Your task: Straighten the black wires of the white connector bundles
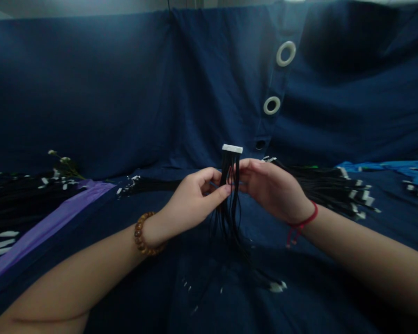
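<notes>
Both hands hold one bundle of thin black wires (229,208) upright over a dark blue cloth. A white plastic connector (232,149) caps the bundle's top end. My left hand (191,199), with a brown bead bracelet at the wrist, pinches the wires from the left just below the connector. My right hand (270,188), with a red string at the wrist, grips the same wires from the right. The loose wire ends hang down and spread on the cloth, where a small white connector (276,287) lies.
A heap of black wire harnesses (334,188) with white ends lies at the right. More harnesses (21,195) lie at the left beside a purple strip (48,225). Blue cloth (125,93) with white eyelets (285,53) hangs behind. Light blue material (397,168) sits far right.
</notes>
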The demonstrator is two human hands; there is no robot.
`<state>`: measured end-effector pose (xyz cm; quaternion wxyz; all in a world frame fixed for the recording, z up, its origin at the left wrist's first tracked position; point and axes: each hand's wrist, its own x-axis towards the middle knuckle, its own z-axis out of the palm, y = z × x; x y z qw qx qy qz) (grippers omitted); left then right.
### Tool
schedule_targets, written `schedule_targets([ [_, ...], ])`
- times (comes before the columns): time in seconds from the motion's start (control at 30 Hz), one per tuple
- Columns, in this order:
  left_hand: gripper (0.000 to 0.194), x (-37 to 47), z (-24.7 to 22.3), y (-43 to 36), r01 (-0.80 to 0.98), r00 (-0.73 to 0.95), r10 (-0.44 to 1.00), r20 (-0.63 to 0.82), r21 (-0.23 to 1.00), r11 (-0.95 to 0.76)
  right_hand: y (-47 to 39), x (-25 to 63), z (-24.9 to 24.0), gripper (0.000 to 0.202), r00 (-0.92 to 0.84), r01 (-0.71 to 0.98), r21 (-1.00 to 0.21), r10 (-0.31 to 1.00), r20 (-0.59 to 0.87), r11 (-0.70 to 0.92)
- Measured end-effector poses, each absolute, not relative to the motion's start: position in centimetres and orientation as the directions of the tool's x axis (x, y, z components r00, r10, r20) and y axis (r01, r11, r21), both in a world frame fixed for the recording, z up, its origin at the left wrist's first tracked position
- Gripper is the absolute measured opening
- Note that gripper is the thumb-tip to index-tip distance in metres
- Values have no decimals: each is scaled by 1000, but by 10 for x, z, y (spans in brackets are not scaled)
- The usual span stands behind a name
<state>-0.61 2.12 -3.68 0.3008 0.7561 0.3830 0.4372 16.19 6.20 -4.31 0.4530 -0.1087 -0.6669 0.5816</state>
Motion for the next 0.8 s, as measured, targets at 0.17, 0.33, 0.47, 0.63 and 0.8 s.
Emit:
schedule_targets([
  [0.17, 13, -7, -38, 18, 336, 357, 824, 441, 762, -554, 54, 169, -34, 3, -516, -269, -833, 658, 548, 483],
  [0.33, 15, -7, -35, 13, 365, 377, 807, 454, 728, -580, 46, 170, -29, 3, -569, -205, -825, 622, 538, 526],
  [0.47, 15, -7, -31, 10, 314, 404, 796, 450, 750, -583, 46, 171, -27, 8, -564, -245, -815, 607, 560, 525],
  [0.63, 16, -5, -27, 8, 166, 463, 810, 360, 862, -478, 45, 173, -26, 7, -540, -220, -788, 601, 589, 575],
  [0.8, 15, -3, -30, 14, 169, 357, 846, 396, 863, -475, 46, 170, -27, 7, -498, -69, -755, 633, 592, 652],
])
